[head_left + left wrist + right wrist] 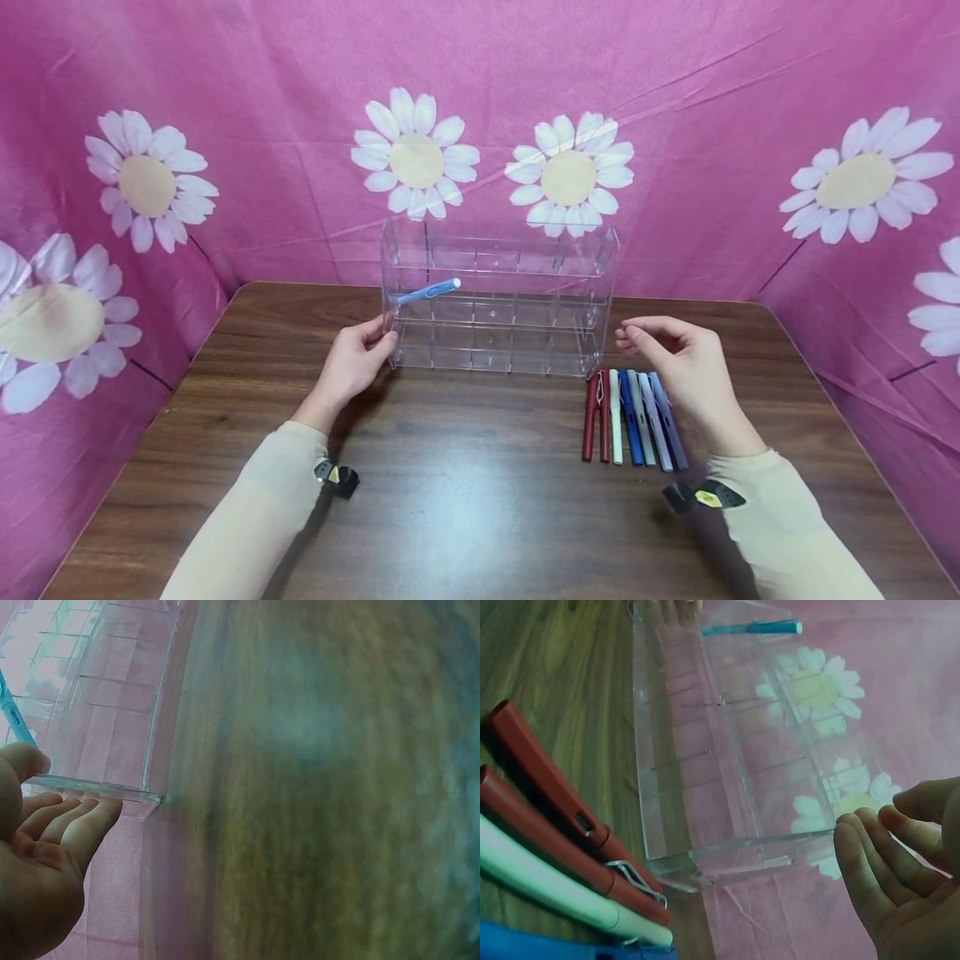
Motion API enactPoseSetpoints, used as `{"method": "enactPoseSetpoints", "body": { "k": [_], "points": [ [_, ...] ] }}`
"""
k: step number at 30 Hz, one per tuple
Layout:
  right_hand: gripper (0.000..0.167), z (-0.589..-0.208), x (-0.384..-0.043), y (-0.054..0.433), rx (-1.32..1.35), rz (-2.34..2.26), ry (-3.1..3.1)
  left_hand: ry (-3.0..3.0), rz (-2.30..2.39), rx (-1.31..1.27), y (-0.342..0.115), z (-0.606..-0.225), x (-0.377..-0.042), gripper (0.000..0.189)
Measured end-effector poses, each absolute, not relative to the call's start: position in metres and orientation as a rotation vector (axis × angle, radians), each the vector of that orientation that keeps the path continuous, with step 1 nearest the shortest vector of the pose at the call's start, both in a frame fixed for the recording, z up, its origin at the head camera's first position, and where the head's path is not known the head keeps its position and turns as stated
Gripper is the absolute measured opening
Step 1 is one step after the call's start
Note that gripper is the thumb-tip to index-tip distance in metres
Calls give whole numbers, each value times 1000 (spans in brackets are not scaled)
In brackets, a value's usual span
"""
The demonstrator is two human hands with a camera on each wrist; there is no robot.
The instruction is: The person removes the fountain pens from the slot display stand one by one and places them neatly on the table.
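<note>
A clear plastic pen rack (492,312) with tiered compartments stands toward the back of the table. My left hand (352,358) grips its left side wall, thumb on one face and fingers on the other, as the left wrist view shows. A light blue pen (429,291) leans at a slant in the rack's left end, close to the left thumb (30,760). Just off the rack's right side, my right hand (686,367) hovers with loosely bent fingers and nothing between them. Below it, several pens (632,417) lie side by side, with two dark red ones (562,791) leftmost.
The pens' upper ends lie close to the rack's front right corner. A brown wood-grain table (465,492) is under everything. Pink cloth (300,67) with white daisies hangs behind and on both sides.
</note>
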State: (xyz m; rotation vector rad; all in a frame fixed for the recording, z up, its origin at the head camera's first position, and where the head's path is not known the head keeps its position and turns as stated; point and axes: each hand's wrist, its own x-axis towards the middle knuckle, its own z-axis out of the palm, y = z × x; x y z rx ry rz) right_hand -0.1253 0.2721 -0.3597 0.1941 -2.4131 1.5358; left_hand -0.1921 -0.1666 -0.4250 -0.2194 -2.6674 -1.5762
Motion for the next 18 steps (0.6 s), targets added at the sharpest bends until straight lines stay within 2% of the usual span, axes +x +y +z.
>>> {"method": "enactPoseSetpoints", "body": {
  "k": [13, 18],
  "points": [
    [29, -352, -133, 252, 240, 1581, -2444, -2655, -1575, -227, -167, -425, -192, 43],
    [26, -352, -137, 243, 305, 1620, -2409, -2670, -1568, -213, -167, -425, -192, 44]
  ]
}}
